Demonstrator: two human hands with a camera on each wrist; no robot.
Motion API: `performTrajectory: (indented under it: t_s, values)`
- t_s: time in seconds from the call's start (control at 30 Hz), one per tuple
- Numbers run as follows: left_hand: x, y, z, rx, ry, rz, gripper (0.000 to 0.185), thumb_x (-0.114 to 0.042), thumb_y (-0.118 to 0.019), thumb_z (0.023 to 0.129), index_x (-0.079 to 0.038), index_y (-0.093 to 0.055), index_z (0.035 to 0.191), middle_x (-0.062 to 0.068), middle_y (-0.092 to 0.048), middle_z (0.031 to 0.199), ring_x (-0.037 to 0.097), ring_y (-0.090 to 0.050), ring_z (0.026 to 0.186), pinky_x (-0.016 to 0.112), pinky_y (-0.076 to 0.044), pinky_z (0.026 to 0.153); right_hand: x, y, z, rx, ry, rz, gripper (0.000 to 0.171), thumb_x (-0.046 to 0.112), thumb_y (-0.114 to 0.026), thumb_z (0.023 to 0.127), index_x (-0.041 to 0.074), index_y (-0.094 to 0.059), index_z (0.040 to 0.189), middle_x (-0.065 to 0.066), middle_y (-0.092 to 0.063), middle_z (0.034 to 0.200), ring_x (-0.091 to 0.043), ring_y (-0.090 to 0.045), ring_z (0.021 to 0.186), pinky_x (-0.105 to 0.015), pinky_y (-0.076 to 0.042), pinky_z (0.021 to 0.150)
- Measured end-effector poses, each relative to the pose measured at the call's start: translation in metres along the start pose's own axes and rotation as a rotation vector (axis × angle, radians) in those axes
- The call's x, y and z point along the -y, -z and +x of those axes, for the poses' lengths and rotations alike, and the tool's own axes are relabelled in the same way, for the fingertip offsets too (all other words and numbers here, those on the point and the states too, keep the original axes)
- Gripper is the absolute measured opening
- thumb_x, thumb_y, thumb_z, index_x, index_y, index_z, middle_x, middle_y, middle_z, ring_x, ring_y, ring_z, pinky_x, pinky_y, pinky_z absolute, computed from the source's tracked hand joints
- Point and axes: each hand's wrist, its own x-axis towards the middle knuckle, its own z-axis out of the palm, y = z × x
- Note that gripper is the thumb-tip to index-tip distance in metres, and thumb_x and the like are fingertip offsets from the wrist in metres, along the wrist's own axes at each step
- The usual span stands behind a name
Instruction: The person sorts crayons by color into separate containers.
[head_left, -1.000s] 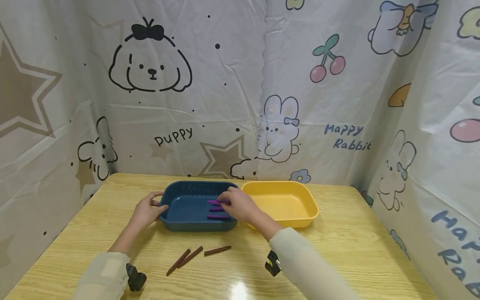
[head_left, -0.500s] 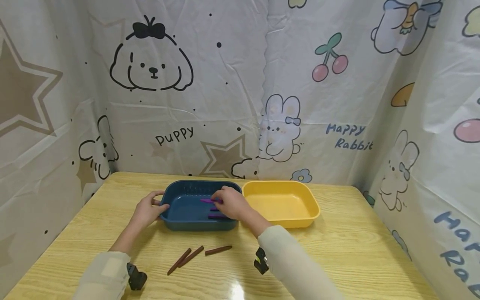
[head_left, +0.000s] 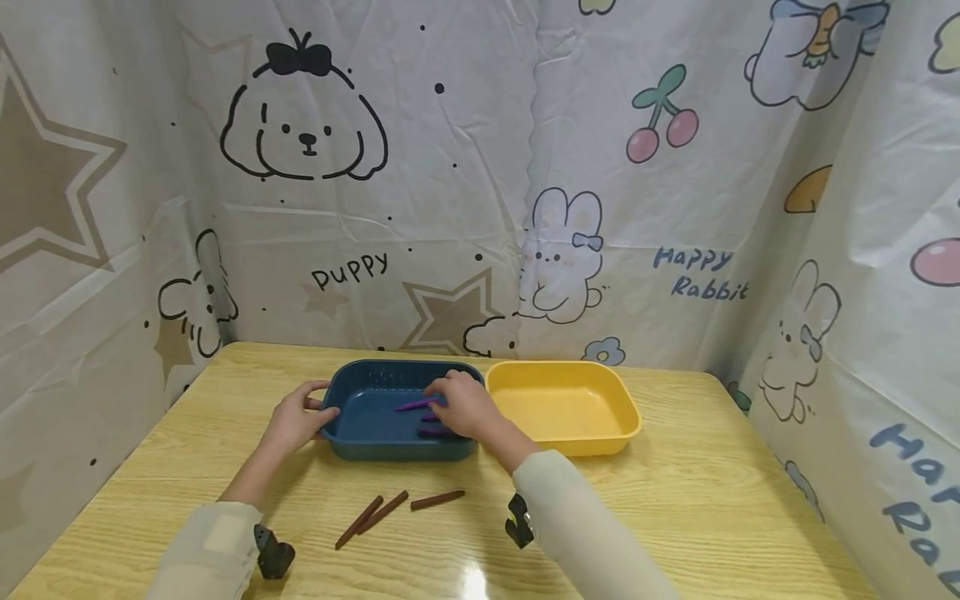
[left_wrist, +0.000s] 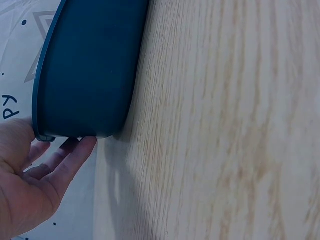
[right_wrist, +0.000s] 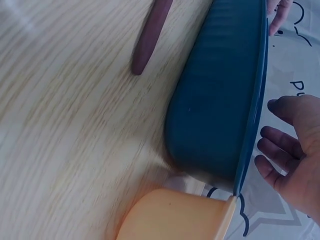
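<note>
My left hand [head_left: 296, 419] grips the left end of a blue plastic tray [head_left: 405, 452], thumb over the rim and fingers against the outer wall, as the left wrist view also shows. Over the tray's right half is my right hand [head_left: 465, 406]. In the right wrist view its thumb and fingers [right_wrist: 270, 172] stand apart, just past the rim. A purple crayon-like stick [head_left: 411, 406] lies slanted in the tray, its right end at my right fingertips. Below it are two more purple sticks [head_left: 433, 432], partly covered by the hand.
A yellow tray [head_left: 570, 447] stands against the blue tray's right side. In front, three brown crayon-like sticks [head_left: 438, 500] lie on the wooden table [head_left: 675, 517], two of them touching. A printed curtain [head_left: 420, 208] hangs behind and at both sides.
My right hand has moved left within the tray with a purple stick and its fingers have loosened. The stick has tipped down to the left. My left hand stays on the rim.
</note>
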Motion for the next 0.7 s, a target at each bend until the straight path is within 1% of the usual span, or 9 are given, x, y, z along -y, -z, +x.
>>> performTrajectory:
  t_s: [0.13, 0.43, 0.7]
  values:
    - [-0.001, 0.0, 0.0, 0.004, 0.001, 0.004, 0.053, -0.01, -0.058, 0.091, 0.001, -0.038, 0.138, 0.033, -0.055, 0.115, 0.021, -0.067, 0.078, 0.034, -0.058, 0.066, -0.006, 0.0, -0.003, -0.024, 0.009, 0.013, 0.021, 0.022, -0.062, 0.089, 0.013, -0.07, 0.107, -0.007, -0.063, 0.099, -0.019, -0.056, 0.087, -0.033, -0.05, 0.08]
    - [0.0, 0.0, 0.001, -0.006, 0.019, 0.005, 0.052, -0.011, -0.058, 0.091, -0.001, -0.039, 0.138, 0.032, -0.055, 0.116, 0.019, -0.067, 0.077, 0.034, -0.058, 0.067, -0.014, 0.003, -0.006, -0.02, 0.003, 0.072, 0.02, 0.021, -0.063, 0.089, 0.012, -0.07, 0.106, -0.01, -0.062, 0.1, -0.019, -0.054, 0.085, -0.034, -0.049, 0.079]
    - [0.002, 0.0, 0.002, 0.009, 0.012, 0.01, 0.053, -0.011, -0.058, 0.092, 0.0, -0.037, 0.139, 0.033, -0.054, 0.116, 0.023, -0.067, 0.079, 0.034, -0.058, 0.065, -0.018, 0.006, -0.009, -0.011, -0.017, 0.164, 0.023, 0.019, -0.062, 0.09, 0.008, -0.069, 0.109, -0.008, -0.061, 0.102, -0.022, -0.057, 0.094, -0.036, -0.05, 0.086]
